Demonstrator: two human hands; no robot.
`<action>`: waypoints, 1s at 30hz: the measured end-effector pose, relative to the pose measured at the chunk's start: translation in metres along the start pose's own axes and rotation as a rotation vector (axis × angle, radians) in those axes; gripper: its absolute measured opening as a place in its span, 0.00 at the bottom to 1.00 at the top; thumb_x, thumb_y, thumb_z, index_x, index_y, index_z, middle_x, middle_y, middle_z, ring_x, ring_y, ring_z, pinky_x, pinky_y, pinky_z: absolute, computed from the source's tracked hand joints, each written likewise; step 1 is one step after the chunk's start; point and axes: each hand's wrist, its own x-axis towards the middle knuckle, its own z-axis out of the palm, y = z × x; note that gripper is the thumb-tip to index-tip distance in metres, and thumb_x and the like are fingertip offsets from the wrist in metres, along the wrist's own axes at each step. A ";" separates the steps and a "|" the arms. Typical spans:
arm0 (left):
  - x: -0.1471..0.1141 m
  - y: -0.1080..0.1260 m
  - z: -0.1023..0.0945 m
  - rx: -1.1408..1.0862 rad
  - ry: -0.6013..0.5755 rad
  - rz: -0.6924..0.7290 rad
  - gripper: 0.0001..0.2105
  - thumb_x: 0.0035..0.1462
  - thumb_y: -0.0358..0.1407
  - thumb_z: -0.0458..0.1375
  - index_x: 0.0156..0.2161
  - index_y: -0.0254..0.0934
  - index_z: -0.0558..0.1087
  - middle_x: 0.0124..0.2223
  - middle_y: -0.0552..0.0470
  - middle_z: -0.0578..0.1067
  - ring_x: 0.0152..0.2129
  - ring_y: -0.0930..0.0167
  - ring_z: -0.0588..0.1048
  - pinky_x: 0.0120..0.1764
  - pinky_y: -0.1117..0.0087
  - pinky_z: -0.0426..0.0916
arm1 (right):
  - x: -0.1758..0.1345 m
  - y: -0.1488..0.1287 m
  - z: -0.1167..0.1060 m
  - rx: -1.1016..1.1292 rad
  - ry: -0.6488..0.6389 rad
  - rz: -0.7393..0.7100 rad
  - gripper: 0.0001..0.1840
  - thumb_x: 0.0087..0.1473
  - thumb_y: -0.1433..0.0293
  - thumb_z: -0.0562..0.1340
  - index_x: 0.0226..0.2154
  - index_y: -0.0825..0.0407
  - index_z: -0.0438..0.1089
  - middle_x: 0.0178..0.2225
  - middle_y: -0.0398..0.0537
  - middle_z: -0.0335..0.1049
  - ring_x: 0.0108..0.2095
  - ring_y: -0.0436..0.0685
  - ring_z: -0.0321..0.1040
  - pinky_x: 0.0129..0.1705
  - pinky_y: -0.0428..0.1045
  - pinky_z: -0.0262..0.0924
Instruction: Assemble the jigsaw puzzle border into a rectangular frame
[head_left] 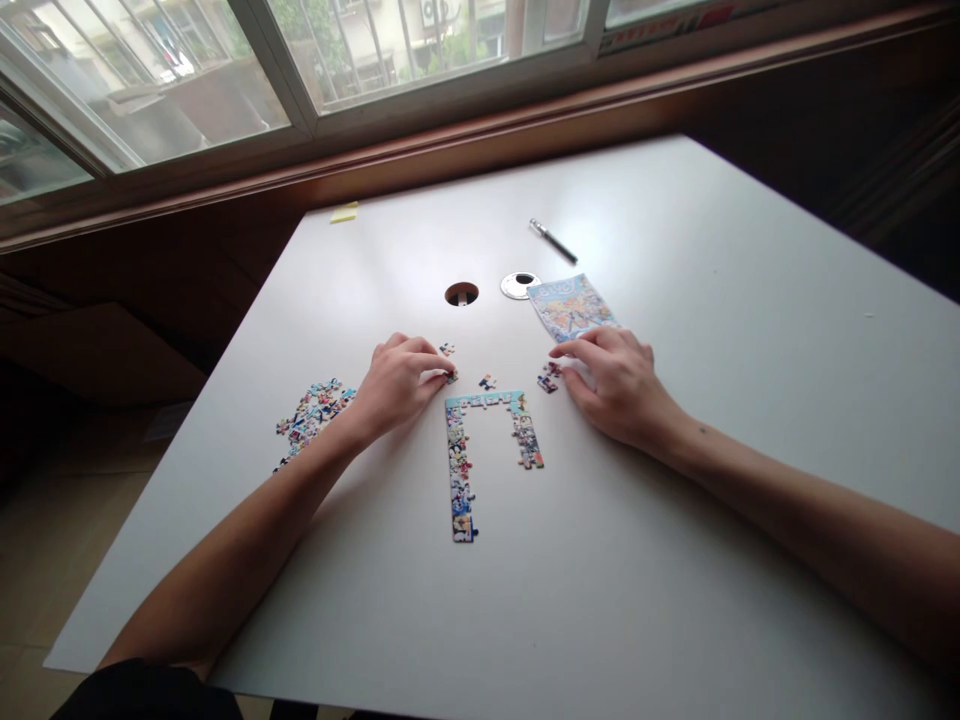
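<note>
A partly joined jigsaw puzzle (459,450) lies on the table, with a left side, a top edge and a shorter right side. Above its top left corner, my left hand (405,375) pinches a small puzzle piece (451,377) between thumb and fingers. Another piece (448,349) lies just beyond those fingertips, and one more loose piece (487,382) sits above the top edge. My right hand (611,380) rests at the upper right, thumb and index finger apart beside a few dark pieces (549,376). A pile of pieces (311,415) is partly hidden behind my left forearm.
A colourful picture sheet (574,305) lies beyond my right hand. Behind it are a pen (553,241), a round metal cover (519,286) and a cable hole (461,294) in the white table (637,600). A yellow sticky note (344,212) is near the window-side edge.
</note>
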 end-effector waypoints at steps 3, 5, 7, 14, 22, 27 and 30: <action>0.000 0.002 -0.004 -0.026 -0.013 -0.030 0.07 0.61 0.34 0.61 0.42 0.45 0.82 0.44 0.52 0.80 0.44 0.64 0.71 0.51 0.58 0.62 | 0.000 0.000 0.000 0.005 0.000 0.009 0.14 0.60 0.68 0.56 0.45 0.47 0.75 0.44 0.54 0.71 0.48 0.68 0.64 0.46 0.61 0.55; 0.000 0.003 -0.004 -0.005 0.000 -0.042 0.06 0.61 0.37 0.62 0.41 0.45 0.82 0.43 0.52 0.80 0.44 0.63 0.71 0.51 0.56 0.61 | 0.000 0.000 0.000 0.008 -0.002 0.016 0.14 0.60 0.69 0.56 0.44 0.47 0.74 0.44 0.54 0.71 0.48 0.68 0.64 0.46 0.62 0.55; -0.001 0.002 -0.003 0.015 0.002 -0.027 0.05 0.60 0.38 0.63 0.39 0.46 0.82 0.42 0.52 0.80 0.44 0.62 0.71 0.50 0.55 0.60 | 0.000 0.000 0.000 0.010 -0.003 0.016 0.14 0.59 0.69 0.56 0.44 0.47 0.74 0.44 0.54 0.71 0.48 0.68 0.64 0.46 0.62 0.55; 0.001 -0.002 -0.002 -0.048 -0.060 -0.019 0.04 0.60 0.35 0.62 0.38 0.39 0.78 0.45 0.48 0.78 0.46 0.61 0.70 0.52 0.53 0.63 | 0.000 -0.002 0.000 0.020 0.007 0.008 0.12 0.57 0.69 0.57 0.42 0.47 0.74 0.43 0.54 0.71 0.47 0.69 0.64 0.46 0.62 0.56; -0.003 0.034 -0.006 -0.979 -0.167 -0.285 0.10 0.59 0.36 0.64 0.44 0.35 0.77 0.37 0.49 0.80 0.33 0.70 0.79 0.40 0.63 0.76 | 0.001 -0.003 -0.002 0.016 -0.010 0.008 0.12 0.57 0.69 0.57 0.42 0.48 0.74 0.43 0.55 0.71 0.47 0.69 0.64 0.47 0.63 0.57; -0.007 0.057 -0.006 -1.204 -0.242 -0.437 0.13 0.54 0.35 0.69 0.44 0.32 0.79 0.36 0.47 0.82 0.34 0.66 0.83 0.43 0.61 0.80 | 0.001 -0.004 -0.003 0.016 -0.012 0.011 0.12 0.57 0.69 0.57 0.42 0.48 0.74 0.42 0.55 0.71 0.47 0.69 0.64 0.48 0.63 0.56; -0.009 0.060 -0.005 -1.199 -0.256 -0.447 0.14 0.53 0.34 0.70 0.44 0.31 0.80 0.38 0.45 0.83 0.36 0.65 0.83 0.45 0.60 0.80 | 0.001 -0.004 -0.003 0.017 -0.023 0.016 0.12 0.57 0.69 0.57 0.42 0.48 0.74 0.43 0.55 0.71 0.48 0.69 0.63 0.48 0.63 0.55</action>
